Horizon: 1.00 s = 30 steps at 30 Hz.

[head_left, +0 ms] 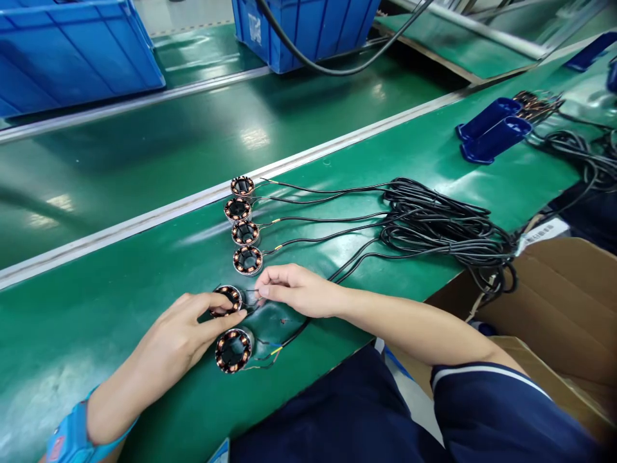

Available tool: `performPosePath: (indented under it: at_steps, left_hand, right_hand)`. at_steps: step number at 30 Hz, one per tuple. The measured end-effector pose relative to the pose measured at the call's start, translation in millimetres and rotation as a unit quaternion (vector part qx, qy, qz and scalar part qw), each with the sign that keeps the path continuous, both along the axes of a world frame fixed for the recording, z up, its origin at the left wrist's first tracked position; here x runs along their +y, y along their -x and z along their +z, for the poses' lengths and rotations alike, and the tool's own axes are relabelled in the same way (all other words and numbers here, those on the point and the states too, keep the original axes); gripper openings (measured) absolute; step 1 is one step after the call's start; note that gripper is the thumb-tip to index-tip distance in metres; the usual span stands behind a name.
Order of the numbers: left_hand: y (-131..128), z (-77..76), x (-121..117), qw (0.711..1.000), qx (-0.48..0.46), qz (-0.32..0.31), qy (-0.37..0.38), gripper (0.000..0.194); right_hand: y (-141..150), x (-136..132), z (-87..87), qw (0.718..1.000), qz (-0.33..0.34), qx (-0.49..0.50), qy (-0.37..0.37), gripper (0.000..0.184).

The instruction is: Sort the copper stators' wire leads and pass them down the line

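Observation:
My left hand [190, 325] grips a wound motor stator [234, 296], a ring with copper coils, with thumb and finger at its rim. To its right, my right hand [299, 290] pinches the thin lead wires [250, 291] beside that ring; the wire ends are partly hidden by my fingers. Just nearer to me lies another stator [234, 351], with coloured leads joined to a black cable [295, 333]. Beyond my hands several more stators stand in a row, the closest one [248, 260] wired to a black cable with a yellow mark.
Coiled black cables [434, 222] lie in a heap on the green bench [159, 292]. Blue plastic holders [496, 138] and more cables sit at the far right. An open cardboard box [569, 296] is beside the bench edge. Blue crates [77, 58] stand behind.

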<state>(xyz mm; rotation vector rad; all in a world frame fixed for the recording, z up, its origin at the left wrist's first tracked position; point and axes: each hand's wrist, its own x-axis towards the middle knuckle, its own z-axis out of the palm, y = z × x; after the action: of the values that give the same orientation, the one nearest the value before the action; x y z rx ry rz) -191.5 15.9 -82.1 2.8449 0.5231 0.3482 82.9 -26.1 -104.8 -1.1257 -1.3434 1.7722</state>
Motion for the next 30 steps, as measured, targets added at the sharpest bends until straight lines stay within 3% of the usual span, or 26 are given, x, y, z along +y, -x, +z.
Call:
performPosePath:
  at_steps: [2, 5, 8, 10, 13, 15, 17, 20, 23, 26, 30]
  left_hand:
    - [2, 1.8, -2, 1.0, 0.029, 0.005, 0.005, 0.046]
    - [4, 7.8, -7, 0.999, 0.048, 0.004, 0.003, 0.045]
    - [5, 17.1, -8, 0.999, 0.03, -0.002, 0.026, 0.036]
    - [0, 22.3, -4, 0.999, -0.001, 0.015, 0.031, 0.032]
    - [-19, 23.8, 10, 0.998, -0.054, 0.045, -0.008, 0.027]
    - [-38, 20.3, 22, 0.996, -0.068, 0.043, -0.037, 0.026]
    - [-55, 14.5, 33, 0.997, -0.053, 0.034, -0.043, 0.026]
    - [-70, 5.9, 42, 0.999, -0.012, 0.034, -0.013, 0.028]
    - [-68, 0.8, 43, 0.999, -0.002, 0.049, 0.01, 0.028]
    - [-61, 0.4, 44, 0.999, 0.001, 0.043, 0.014, 0.027]
    - [-58, 3.9, 50, 0.999, 0.007, -0.015, 0.033, 0.036]
  right_hand:
    - [3, -1, -6.9, 0.991, -0.03, 0.086, 0.094, 0.012]
    - [0, -3, -9.8, 0.989, -0.005, 0.109, 0.104, 0.017]
    - [-14, -6, -1.2, 0.998, 0.004, 0.068, 0.01, 0.027]
    - [-26, -4, 8.9, 0.993, -0.075, 0.019, -0.091, 0.026]
    - [-41, 10, 22.5, 0.951, -0.181, -0.077, -0.237, 0.02]
    - [-47, 26, 25.6, 0.927, -0.169, -0.14, -0.305, 0.02]
    - [-48, 41, 22.3, 0.92, -0.12, -0.181, -0.326, 0.021]
    - [-46, 53, 10.2, 0.942, -0.053, -0.194, -0.269, 0.028]
    - [-43, 53, 0.6, 0.971, -0.028, -0.159, -0.178, 0.03]
    - [-38, 48, 0.2, 0.995, -0.063, -0.057, -0.054, 0.021]
    - [-28, 46, 6.6, 0.986, -0.12, 0.05, 0.102, 0.013]
